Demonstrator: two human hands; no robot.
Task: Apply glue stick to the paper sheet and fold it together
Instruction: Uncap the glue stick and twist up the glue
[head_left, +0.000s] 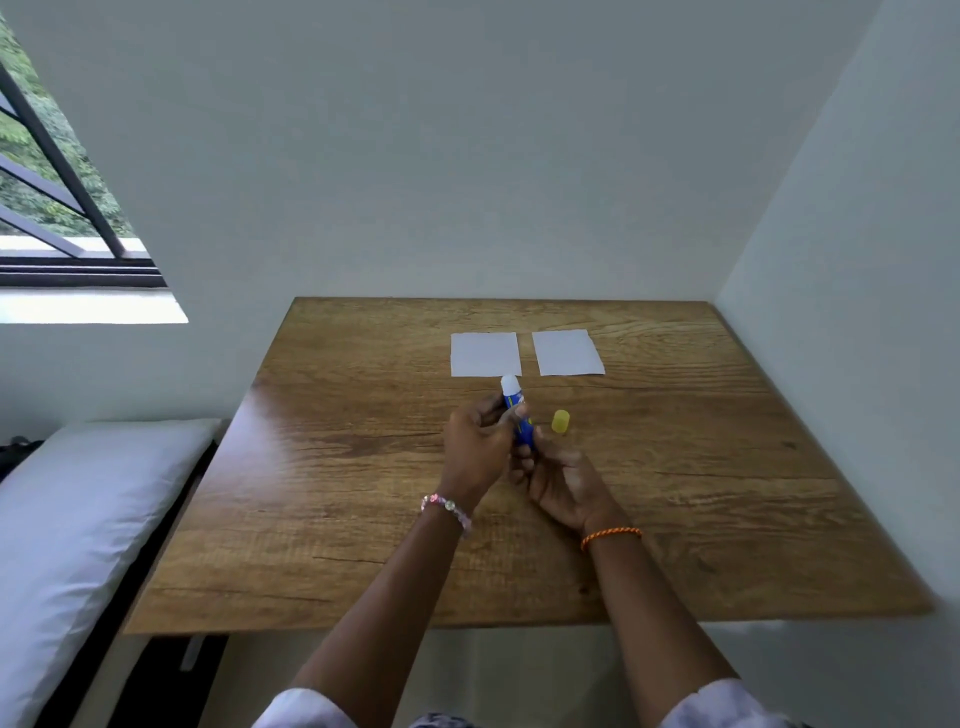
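A blue glue stick (517, 410) with its white tip bared points away from me, held above the wooden table (363, 467). My left hand (480, 447) grips its barrel from the left. My right hand (558, 480) holds its lower end with the fingertips. The yellow cap (560, 421) stands on the table just right of the stick. Two white paper sheets lie flat side by side farther back: the left sheet (484, 354) just beyond the glue tip, the right sheet (567, 352) beside it.
White walls close in behind and to the right of the table. A white cushion (78, 519) on a dark bench lies to the left, below a window (57, 208).
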